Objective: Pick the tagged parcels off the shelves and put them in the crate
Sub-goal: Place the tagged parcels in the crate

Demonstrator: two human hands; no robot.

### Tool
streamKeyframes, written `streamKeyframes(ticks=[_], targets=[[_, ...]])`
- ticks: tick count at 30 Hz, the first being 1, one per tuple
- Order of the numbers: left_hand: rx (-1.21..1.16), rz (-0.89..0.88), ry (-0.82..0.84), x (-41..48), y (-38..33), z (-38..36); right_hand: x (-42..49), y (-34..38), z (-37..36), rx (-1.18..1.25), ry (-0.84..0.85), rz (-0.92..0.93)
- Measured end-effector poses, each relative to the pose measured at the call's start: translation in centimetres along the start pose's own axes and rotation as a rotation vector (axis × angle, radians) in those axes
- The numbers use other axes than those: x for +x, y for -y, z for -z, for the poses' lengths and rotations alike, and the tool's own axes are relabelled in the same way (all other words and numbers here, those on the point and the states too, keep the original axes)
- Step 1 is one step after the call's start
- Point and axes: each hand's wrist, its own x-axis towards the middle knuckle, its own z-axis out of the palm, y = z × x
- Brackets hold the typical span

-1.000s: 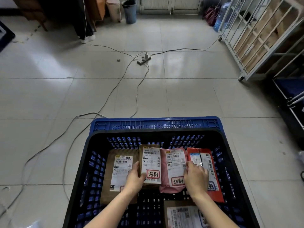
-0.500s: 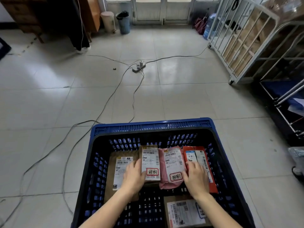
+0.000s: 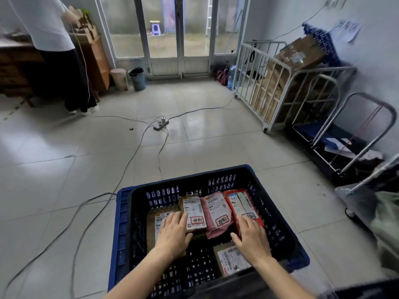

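A blue-rimmed black crate (image 3: 122, 214) stands on the floor in front of me. Inside lie a flat brown parcel (image 3: 152, 225) at the left, a brown box with a red-framed tag (image 3: 194, 210), a pink parcel with a red-framed tag (image 3: 217, 210) and a red parcel (image 3: 240, 202). Another brown box (image 3: 230, 258) lies at the near right. My left hand (image 3: 172, 233) rests flat over the flat brown parcel, touching the tagged brown box. My right hand (image 3: 251, 238) lies with spread fingers on the red parcel's near end. Neither hand grips anything.
Grey cables and a power strip (image 3: 160, 124) cross the tiled floor beyond the crate. A white metal cage cart (image 3: 278, 87) with cardboard boxes stands at the right, a trolley (image 3: 345, 137) nearer. A person in a white top (image 3: 54, 39) stands at a wooden desk, far left. Two bins (image 3: 129, 78) flank the glass doors.
My view has tilted up, showing the doors and the person. Both hands have slid slightly toward me over the parcels; the parcels have stayed in place.
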Motion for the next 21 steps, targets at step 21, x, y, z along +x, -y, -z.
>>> streamKeyframes(ticks=[21], targets=[[0.082,-0.380,-0.012,-13.3,-6.9,-1.9,-23.3,-2.1,2.7,-0.035,-0.117,-0.339]])
